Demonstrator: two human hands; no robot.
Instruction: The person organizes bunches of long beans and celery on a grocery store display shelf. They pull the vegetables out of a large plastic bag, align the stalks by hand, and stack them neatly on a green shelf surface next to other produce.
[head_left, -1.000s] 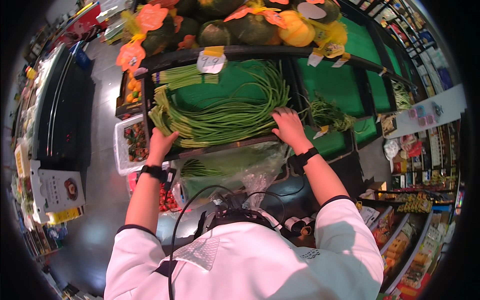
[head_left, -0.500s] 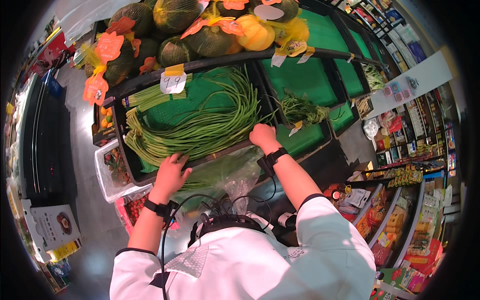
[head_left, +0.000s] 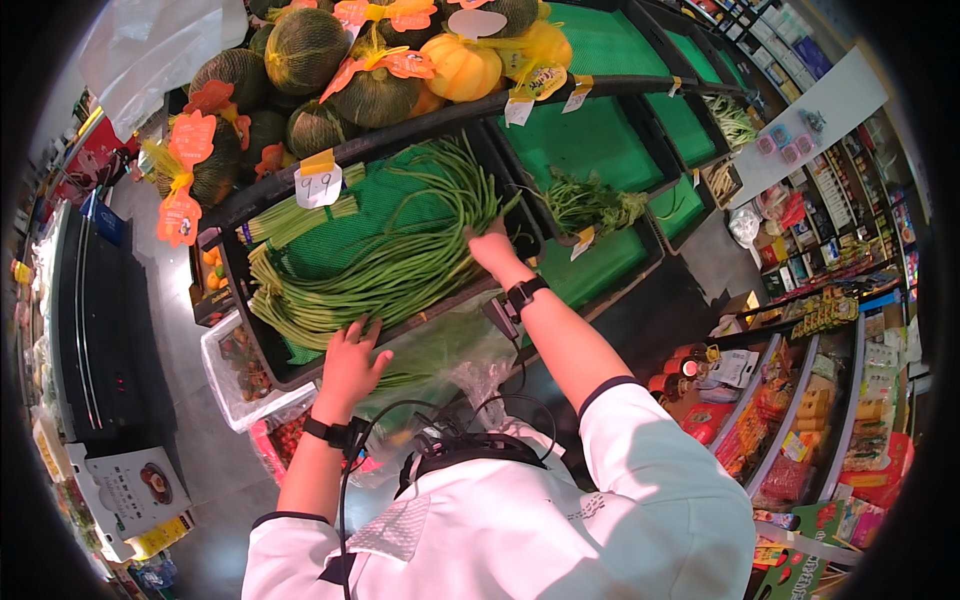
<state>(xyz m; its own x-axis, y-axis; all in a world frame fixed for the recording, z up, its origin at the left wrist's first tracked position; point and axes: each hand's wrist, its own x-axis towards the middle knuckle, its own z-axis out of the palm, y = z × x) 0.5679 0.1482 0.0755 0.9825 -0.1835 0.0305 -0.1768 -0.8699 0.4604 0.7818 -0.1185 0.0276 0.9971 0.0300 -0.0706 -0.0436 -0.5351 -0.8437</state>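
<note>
A thick bundle of long green beans (head_left: pixel 400 290) lies curved in a black crate (head_left: pixel 400 340) lined with green mesh. My right hand (head_left: pixel 491 252) is closed round the beans where the bundle bends at the crate's right side; some fingers are hidden among them. At the near left rim, my left hand (head_left: pixel 352 362) has its fingers spread, their tips against the bundle's near edge. A shorter, tied bunch of beans (head_left: pixel 300 222) rests along the crate's far left side. Clear plastic film (head_left: pixel 450 345) hangs in front of the crate, with more beans beneath it.
Netted dark melons (head_left: pixel 305 50) and a yellow pumpkin (head_left: pixel 460 65) are piled behind the crate. Leafy greens (head_left: pixel 590 205) occupy a bin to the right. A white foam box (head_left: pixel 225 385) stands at the near left, and shelves of packaged goods (head_left: pixel 780 430) line the right.
My right hand has moved from the crate's near rim farther in, onto the bend of the bundle. My left hand stays by the near left edge, its fingers spread. The view has shifted slightly.
</note>
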